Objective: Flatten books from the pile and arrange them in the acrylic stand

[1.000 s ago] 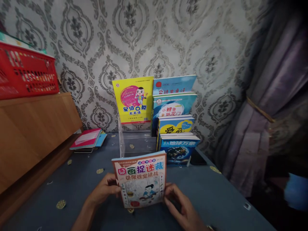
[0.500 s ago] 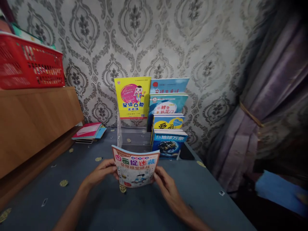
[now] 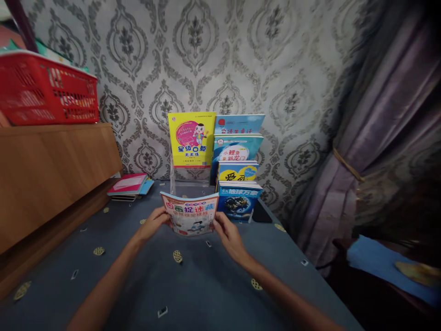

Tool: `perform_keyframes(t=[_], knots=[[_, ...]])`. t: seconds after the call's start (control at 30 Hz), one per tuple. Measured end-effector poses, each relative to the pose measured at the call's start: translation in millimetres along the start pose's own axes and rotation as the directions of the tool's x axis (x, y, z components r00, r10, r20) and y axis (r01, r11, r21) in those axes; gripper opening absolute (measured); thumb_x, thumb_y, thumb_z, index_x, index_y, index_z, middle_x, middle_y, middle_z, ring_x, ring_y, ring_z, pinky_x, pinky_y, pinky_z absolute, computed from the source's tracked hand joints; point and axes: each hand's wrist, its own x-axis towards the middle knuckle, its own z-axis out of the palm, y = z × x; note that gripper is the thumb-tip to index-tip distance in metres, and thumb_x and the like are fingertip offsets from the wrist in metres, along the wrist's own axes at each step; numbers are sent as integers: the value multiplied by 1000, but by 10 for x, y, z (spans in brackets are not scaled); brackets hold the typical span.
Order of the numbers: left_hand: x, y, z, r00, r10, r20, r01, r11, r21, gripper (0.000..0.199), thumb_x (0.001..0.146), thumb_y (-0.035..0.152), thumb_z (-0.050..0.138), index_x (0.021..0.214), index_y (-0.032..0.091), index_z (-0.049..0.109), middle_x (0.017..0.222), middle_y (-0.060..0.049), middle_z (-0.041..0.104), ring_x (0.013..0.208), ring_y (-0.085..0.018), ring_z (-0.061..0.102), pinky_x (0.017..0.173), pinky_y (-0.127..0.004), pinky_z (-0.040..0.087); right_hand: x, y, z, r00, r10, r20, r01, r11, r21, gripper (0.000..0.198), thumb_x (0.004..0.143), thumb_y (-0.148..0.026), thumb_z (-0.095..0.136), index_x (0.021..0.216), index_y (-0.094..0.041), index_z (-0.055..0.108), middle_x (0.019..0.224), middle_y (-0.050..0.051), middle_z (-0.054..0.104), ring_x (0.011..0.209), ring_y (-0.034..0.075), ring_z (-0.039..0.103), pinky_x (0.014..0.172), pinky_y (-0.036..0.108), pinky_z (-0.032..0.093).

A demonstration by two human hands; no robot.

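A thin picture book (image 3: 190,221) with colourful Chinese lettering is held upright and slightly bowed, its cover facing me. My left hand (image 3: 157,221) grips its left edge, and my right hand (image 3: 225,230) grips its right edge; the fingertips behind the cover are hidden. Just beyond it stands a clear book rack (image 3: 172,180), partly covered by the book. In its left column a yellow workbook (image 3: 192,140) stands at the back. The right column holds a light-blue book (image 3: 255,123), a teal book (image 3: 254,143), a yellow-and-blue book (image 3: 250,172) and a blue earth book (image 3: 237,204) in front.
On the left, a red basket (image 3: 76,103) sits on a wooden cabinet (image 3: 58,170). Several books (image 3: 129,185) lie stacked beside it on the dark patterned tablecloth (image 3: 138,285). A tied curtain (image 3: 330,211) hangs at right, near a blue cloth (image 3: 375,262).
Both hands have carried the picture book forward, closer to the rack's left column. The camera view has shifted slightly. The books in the rack stay in place.
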Motion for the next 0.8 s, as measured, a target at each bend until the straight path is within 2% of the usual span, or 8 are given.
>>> perform_keyframes(t=[0.13,0.27,0.4,0.47,0.63,0.8], knots=[[144,3,-40,995,71,-74,-71,998,3,28,67,34,71,86,15,75,86,-6,75,77,-20,66,74,-33,57,222,99,52,998,-55,-32,53,997,-55,27,98,-44,44,99,-22,58,90,4,66,82,19,62,79,33,54],[232,84,-104,972,176,-155,-176,984,12,33,71,44,72,86,15,73,84,-5,74,78,-22,68,80,-39,57,403,46,62,990,-129,-53,123,987,-100,25,99,-41,43,100,-22,59,91,5,66,86,21,63,84,35,52],[266,331,-147,915,380,-134,-352,916,190,36,78,52,70,80,16,72,83,-7,72,82,-23,66,83,-37,54,534,-71,28,977,-199,-83,188,974,-125,26,98,-37,44,109,-21,61,104,8,68,99,24,65,91,38,51],[289,486,-153,891,439,-112,-401,879,259,38,82,54,67,79,16,71,84,-7,72,85,-24,66,86,-37,52,605,-118,0,969,-230,-92,217,967,-134,27,98,-35,43,112,-21,62,109,10,68,101,24,64,91,39,51],[508,734,-173,872,470,-139,-431,870,239,28,79,45,70,76,17,71,84,-7,73,93,-27,68,92,-39,51,868,-231,-89,958,-277,-78,262,952,-161,25,97,-38,46,109,-23,62,106,9,67,95,25,64,87,41,51],[891,808,-226,838,473,-272,-463,880,104,20,73,34,65,81,16,69,85,-4,73,89,-23,67,86,-39,56,1245,-382,-176,945,-306,-111,287,944,-159,23,97,-44,47,99,-23,56,93,6,63,88,23,60,83,39,51]])
